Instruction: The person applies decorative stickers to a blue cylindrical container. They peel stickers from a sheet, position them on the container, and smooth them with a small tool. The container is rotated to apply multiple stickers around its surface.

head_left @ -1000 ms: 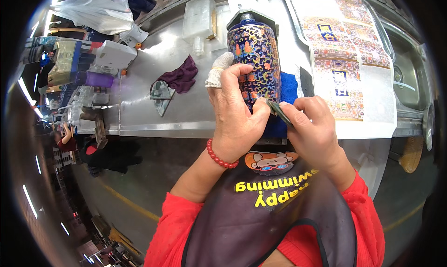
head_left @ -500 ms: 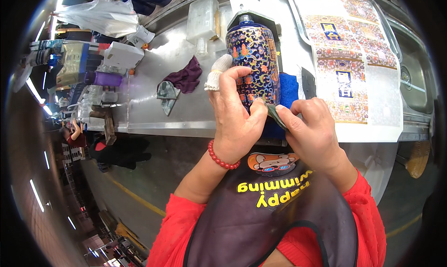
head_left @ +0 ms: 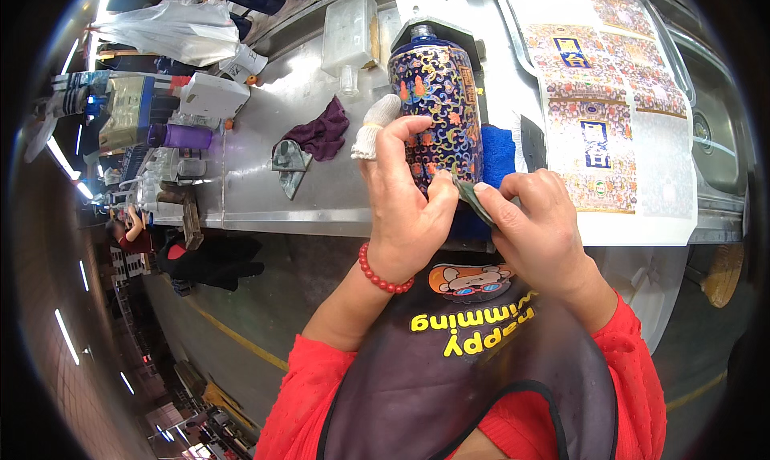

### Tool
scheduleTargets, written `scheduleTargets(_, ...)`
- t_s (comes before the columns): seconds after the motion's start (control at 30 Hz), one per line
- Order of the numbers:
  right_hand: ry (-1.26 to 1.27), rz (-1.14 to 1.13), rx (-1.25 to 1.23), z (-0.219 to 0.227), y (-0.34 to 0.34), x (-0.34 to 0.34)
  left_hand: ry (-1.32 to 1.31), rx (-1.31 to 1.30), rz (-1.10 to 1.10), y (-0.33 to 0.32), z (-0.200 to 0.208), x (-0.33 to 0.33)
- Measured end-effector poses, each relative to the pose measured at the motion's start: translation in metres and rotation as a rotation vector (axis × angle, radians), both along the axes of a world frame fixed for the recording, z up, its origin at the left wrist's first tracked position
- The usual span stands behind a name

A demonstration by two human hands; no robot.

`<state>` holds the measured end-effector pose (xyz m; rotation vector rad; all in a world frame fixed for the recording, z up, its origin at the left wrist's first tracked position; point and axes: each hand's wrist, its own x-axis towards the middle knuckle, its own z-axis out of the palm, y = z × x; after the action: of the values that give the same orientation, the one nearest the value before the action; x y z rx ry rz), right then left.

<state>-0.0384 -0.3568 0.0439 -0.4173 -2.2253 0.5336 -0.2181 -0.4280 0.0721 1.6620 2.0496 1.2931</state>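
Observation:
A dark blue bottle (head_left: 441, 99) with a dense colourful floral pattern lies on its side, neck pointing away from me, in a dark angular holder (head_left: 473, 43). My left hand (head_left: 405, 187) is closed round its near left part, thumb pressed on the pattern by the base; a white knitted finger cover (head_left: 375, 131) sits on one of its fingers. My right hand (head_left: 537, 219) pinches a small dark green flat piece (head_left: 475, 201), perhaps a scraper or folded cloth, against the bottle's near end. A blue cloth (head_left: 497, 151) lies under the bottle's right side.
Printed patterned sheets (head_left: 593, 131) lie to the right, beside a metal sink (head_left: 718, 155). On the steel table (head_left: 249, 163) at left are a purple cloth (head_left: 321, 131) and a grey-green cloth piece (head_left: 290, 167). A clear empty bottle (head_left: 349, 39) lies behind them.
Hands and bottle keep nearly the same place. The green piece in my right hand has shifted very slightly along the bottle's near edge.

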Motion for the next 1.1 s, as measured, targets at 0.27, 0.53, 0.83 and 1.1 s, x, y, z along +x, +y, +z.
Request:
scheduleTargets(0.27, -0.001, -0.002, 0.009, -0.0002, 0.0006, -0.0004, 0.002, 0.001, -0.018, 0.0000, 0.0004, -0.0005)
scheduleTargets(0.53, 0.008, 0.003, 0.007, -0.0016, 0.0008, -0.0003, 0.006, -0.006, -0.004, 0.0011, 0.0005, 0.0006)
scheduleTargets(0.83, 0.004, 0.020, -0.030, -0.0015, -0.0002, -0.0001, 0.002, -0.004, 0.006, 0.0013, -0.0004, 0.0008)
scheduleTargets(1.1, -0.011, 0.007, 0.025, 0.0004, 0.0022, 0.0000, -0.070, -0.004, 0.012, -0.0008, -0.0002, -0.0001)
